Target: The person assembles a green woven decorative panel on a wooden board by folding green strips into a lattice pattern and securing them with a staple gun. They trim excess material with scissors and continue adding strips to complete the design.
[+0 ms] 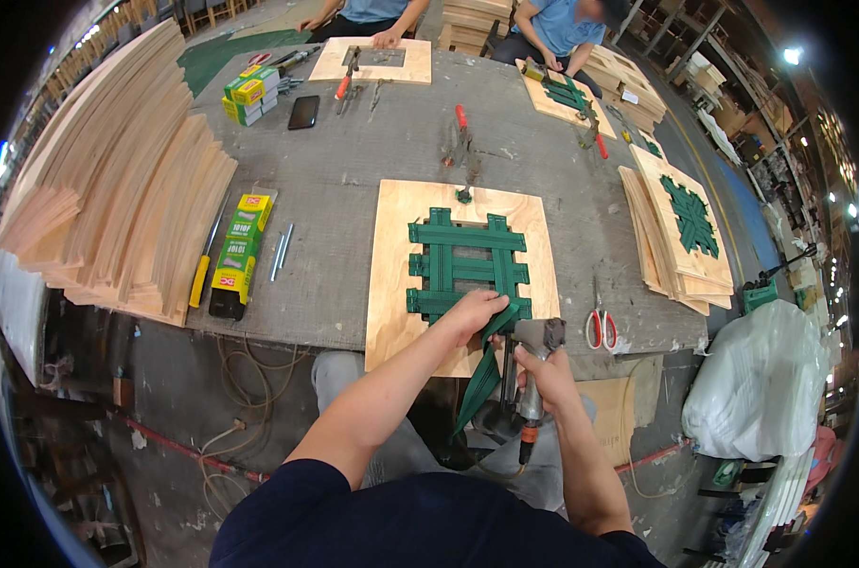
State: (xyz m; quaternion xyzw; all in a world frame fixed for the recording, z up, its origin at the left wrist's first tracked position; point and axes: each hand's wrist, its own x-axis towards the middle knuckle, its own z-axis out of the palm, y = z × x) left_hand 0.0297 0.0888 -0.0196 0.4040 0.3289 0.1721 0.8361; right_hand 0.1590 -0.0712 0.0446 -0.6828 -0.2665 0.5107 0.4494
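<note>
A square plywood board (391,227) lies on the table in front of me. Green webbing straps (460,256) cross its cut-out opening in a woven grid. My left hand (473,318) is closed on a green webbing strap (483,383) at the board's near edge, and the strap's loose end hangs down toward my lap. Just to the right, my right hand (550,377) grips a pneumatic staple gun (533,402), its grey head beside the strap and the near right part of the board. The fingertips of my left hand are partly hidden.
Tall stacked plywood (117,180) stands at left, near staple boxes (243,241) and a yellow-handled tool (200,281). Red-handled scissors (601,328) and webbed boards (685,227) lie at right. Clamps (462,142) stand beyond my board. Two people work across the table (354,161). An air hose (226,454) trails below.
</note>
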